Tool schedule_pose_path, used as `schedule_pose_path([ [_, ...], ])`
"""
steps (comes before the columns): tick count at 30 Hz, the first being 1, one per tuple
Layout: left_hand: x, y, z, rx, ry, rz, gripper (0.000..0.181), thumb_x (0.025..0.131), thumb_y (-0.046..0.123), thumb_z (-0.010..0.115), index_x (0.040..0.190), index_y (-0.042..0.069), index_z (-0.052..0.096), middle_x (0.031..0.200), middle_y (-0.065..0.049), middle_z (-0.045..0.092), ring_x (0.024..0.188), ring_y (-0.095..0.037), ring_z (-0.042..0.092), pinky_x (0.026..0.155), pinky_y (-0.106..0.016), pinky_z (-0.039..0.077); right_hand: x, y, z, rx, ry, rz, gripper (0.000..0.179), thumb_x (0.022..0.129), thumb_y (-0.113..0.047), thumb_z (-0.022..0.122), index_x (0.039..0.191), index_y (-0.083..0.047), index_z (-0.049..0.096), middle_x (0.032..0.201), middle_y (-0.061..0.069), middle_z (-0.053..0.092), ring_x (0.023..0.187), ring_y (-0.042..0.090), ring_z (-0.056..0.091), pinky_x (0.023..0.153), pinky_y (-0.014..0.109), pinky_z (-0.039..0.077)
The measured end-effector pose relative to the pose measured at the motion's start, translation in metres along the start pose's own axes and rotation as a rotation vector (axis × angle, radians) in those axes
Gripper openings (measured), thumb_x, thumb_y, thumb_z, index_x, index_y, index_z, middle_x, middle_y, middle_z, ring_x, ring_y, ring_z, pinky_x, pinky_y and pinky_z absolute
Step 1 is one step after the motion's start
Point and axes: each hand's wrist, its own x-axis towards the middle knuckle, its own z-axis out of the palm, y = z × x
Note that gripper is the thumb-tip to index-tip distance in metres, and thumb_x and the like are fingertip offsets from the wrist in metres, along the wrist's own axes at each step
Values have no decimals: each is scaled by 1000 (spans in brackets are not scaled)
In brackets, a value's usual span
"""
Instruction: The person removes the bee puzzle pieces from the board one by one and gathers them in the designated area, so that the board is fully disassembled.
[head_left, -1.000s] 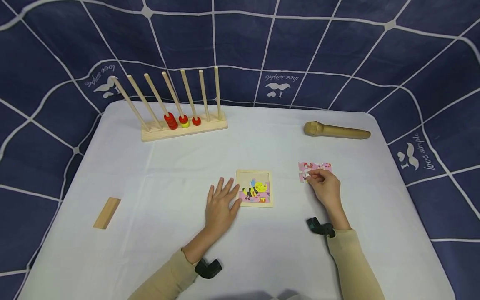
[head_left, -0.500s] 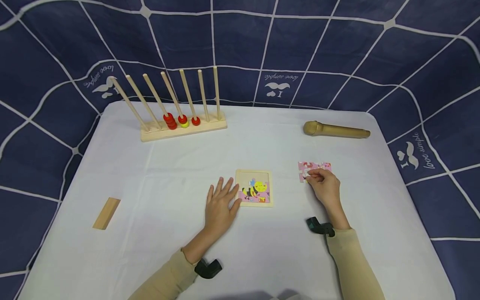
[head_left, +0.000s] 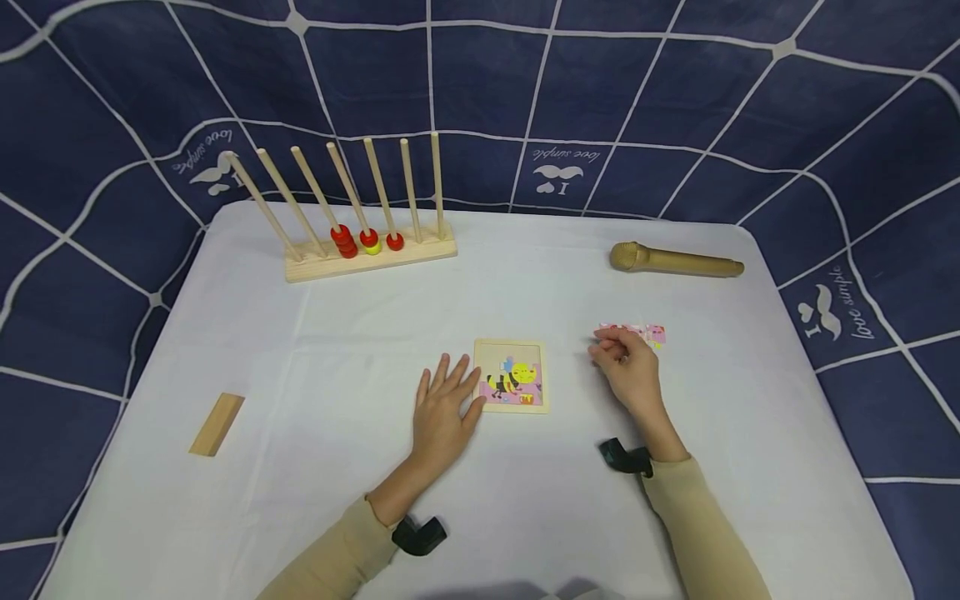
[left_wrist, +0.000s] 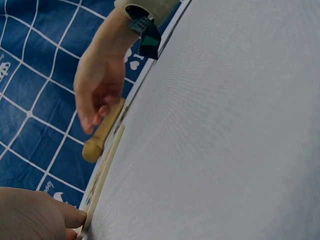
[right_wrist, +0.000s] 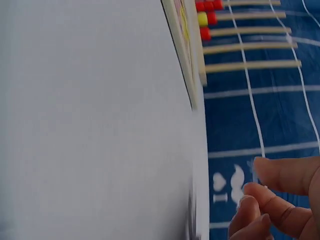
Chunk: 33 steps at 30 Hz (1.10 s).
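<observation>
We see the white-covered table (head_left: pixel 337 358) spread beneath both hands, with the wooden peg rack (head_left: pixel 420 252) and its few red and yellow beads well beyond the left hand (head_left: pixel 442 414), a little to its left; that hand lies flat, fingers straight and spread, its thumb touching the near left edge of the puzzle tray. Our right hand (head_left: pixel 632 373) has thumb and fingertips drawn to a narrow gap, and we cannot tell whether they pinch a piece. Beyond the right hand lies the microphone-shaped stick (head_left: pixel 678 261). The puzzle tray (head_left: pixel 517 409) sits just right of the left hand and apart from the right, to its left. The wooden block (head_left: pixel 217 425) rests well left of the left hand, and the pink loose pieces (head_left: pixel 656 335) lie just past the right fingers, partly hidden by them
</observation>
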Motion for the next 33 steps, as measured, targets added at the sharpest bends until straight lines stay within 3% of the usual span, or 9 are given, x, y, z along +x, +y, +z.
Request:
schedule_pose_path([
  [6,0,1,-1,-1,2,2,42,86,15,73,126,3,66,143,-14,52,143,-38,35,116,-60,19,-10,-27,28,6,-163,-125,24,82,-5,76,105,-1,71,87,11,63,74,15,54,62,17,42],
  [12,0,1,-1,13,-12,-5,43,87,18,73,127,5,65,145,-13,51,144,-37,34,117,-59,18,-15,-45,46,27,-273,-207,27,81,-7,78,106,0,71,90,11,63,73,16,55,63,20,43],
  [22,-1,2,-3,27,-13,0,43,87,20,72,127,5,65,145,-13,51,144,-38,34,116,-60,18,-18,-49,62,24,-346,-194,28,77,-6,82,102,0,71,83,8,60,67,12,52,58,19,42],
  [33,0,1,-2,20,-28,-11,43,87,18,72,128,5,64,145,-12,50,144,-37,33,117,-59,18,-19,-44,67,8,-338,-184,32,72,-6,85,101,0,71,82,8,59,66,12,53,58,19,43],
])
